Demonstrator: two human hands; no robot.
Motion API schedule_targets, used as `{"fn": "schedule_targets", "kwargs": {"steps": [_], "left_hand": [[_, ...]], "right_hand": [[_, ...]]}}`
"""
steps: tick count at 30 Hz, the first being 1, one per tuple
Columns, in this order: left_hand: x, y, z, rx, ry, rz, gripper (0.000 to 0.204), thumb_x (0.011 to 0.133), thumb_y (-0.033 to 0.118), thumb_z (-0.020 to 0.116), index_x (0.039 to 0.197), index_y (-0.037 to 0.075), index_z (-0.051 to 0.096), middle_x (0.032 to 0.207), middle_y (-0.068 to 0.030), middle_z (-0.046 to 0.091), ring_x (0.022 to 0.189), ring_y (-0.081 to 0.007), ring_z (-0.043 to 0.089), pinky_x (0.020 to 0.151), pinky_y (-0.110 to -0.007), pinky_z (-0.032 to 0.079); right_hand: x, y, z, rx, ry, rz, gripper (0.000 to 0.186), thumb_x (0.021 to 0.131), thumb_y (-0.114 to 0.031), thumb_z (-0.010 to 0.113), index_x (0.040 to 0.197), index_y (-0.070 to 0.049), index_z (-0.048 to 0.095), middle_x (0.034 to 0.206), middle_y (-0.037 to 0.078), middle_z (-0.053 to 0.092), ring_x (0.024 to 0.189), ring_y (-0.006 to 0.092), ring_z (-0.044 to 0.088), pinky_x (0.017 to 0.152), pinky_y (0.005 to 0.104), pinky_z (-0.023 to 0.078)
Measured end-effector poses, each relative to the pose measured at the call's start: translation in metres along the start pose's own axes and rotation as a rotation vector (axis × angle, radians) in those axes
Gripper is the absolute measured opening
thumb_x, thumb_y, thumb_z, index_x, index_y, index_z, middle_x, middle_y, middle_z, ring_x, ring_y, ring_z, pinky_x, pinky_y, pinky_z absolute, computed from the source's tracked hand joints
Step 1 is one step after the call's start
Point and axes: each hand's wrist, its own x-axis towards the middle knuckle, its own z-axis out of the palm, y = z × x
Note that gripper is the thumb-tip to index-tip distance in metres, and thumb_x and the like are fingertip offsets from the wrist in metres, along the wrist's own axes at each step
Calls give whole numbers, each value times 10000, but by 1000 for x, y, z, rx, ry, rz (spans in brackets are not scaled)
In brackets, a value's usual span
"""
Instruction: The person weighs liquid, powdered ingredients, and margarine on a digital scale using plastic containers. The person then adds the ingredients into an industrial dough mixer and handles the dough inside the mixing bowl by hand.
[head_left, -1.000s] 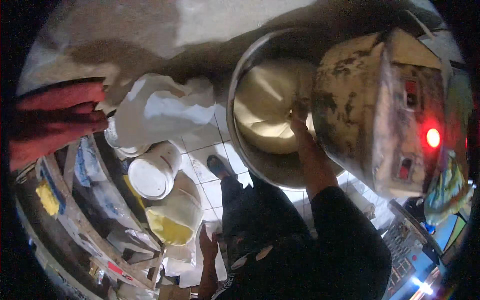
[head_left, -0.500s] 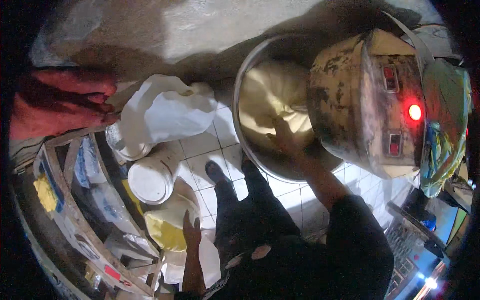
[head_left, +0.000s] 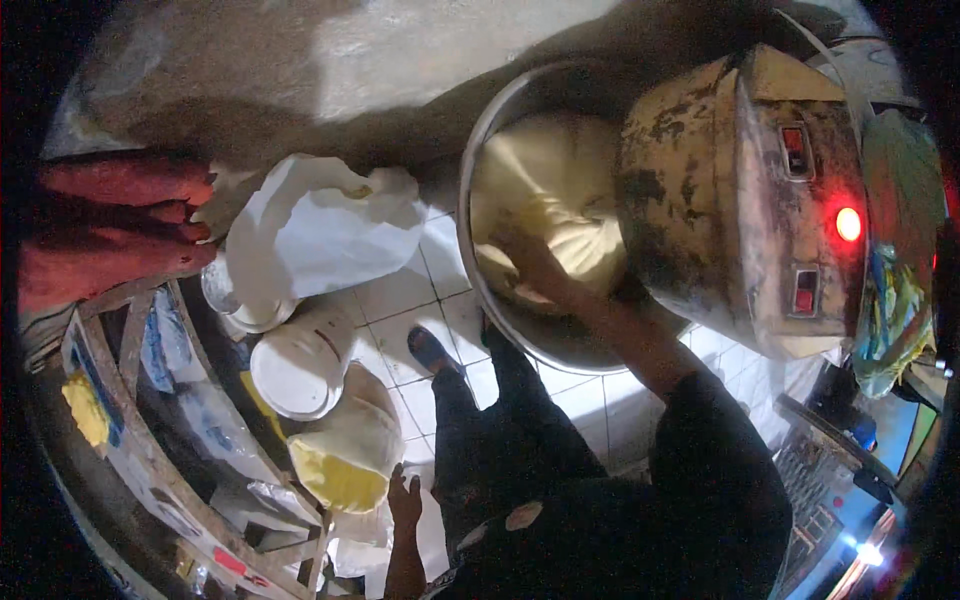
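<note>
A large round metal bowl (head_left: 468, 180) stands ahead of me with a pale, cream-coloured mass like dough (head_left: 535, 165) inside. My right hand (head_left: 532, 262) reaches over the rim into it, thumb apart from the outstretched fingers, at the left part of the mass; shadow blurs whether it presses in. Low on the left, my left hand (head_left: 405, 497) is empty, its fingers apart. Beside that hand lies a whitish open container or bag (head_left: 365, 430) with yellow stuff (head_left: 340, 480) at its mouth. A worn, tan machine head (head_left: 690, 190) hangs over the bowl's right side.
A red lamp (head_left: 848, 224) glows on the machine. White lidded buckets (head_left: 295, 370) and a big white sack (head_left: 330, 225) stand left of the bowl. A wooden shelf (head_left: 150, 430) with plastic packets lines the left edge; red cloth (head_left: 110, 230) hangs above it. The floor is white tile (head_left: 400, 300).
My right hand has shifted left inside the bowl, and the mass's lit folds look different. My left hand has moved down and slightly right, away from the yellow stuff. The view has shifted slightly.
</note>
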Motion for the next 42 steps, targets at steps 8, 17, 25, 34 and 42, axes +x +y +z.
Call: {"fn": "schedule_targets", "kwargs": {"steps": [8,17,25,34,42], "left_hand": [[41,5,11,-35,18,111,531,912,248,618,1323,-44,452,1265,-227,556,1044,-340,606,918,-416,474],[47,-15,5,-48,193,250,399,919,169,606,1241,-53,522,1189,-222,600,974,-312,626,813,-388,519],[25,-7,4,-50,91,156,376,909,191,614,1196,-41,540,1132,-200,626,904,-292,657,753,-376,540],[46,-15,10,83,67,209,352,897,150,601,1178,-60,568,1168,-225,614,1070,-309,611,856,-366,522],[28,30,-7,-88,-9,53,338,886,141,607,1167,-44,575,1157,-197,628,988,-311,637,844,-370,514]], "right_hand": [[22,64,64,-20,268,218,625,895,-389,567,1391,-39,416,1470,241,338,1371,411,298,1091,557,297],[15,77,56,-23,6,338,621,870,-375,642,1318,3,438,1200,216,556,1098,303,563,896,439,520],[26,28,67,-332,-128,206,334,952,-277,508,1219,-79,548,1162,201,554,1081,352,545,860,529,480],[105,24,17,-551,182,313,561,953,-432,402,1419,-120,395,1547,192,220,1408,447,209,1054,715,193],[-37,-13,-35,40,-257,188,267,865,-189,588,1094,-53,594,1267,191,513,1169,314,506,891,460,477]]}}
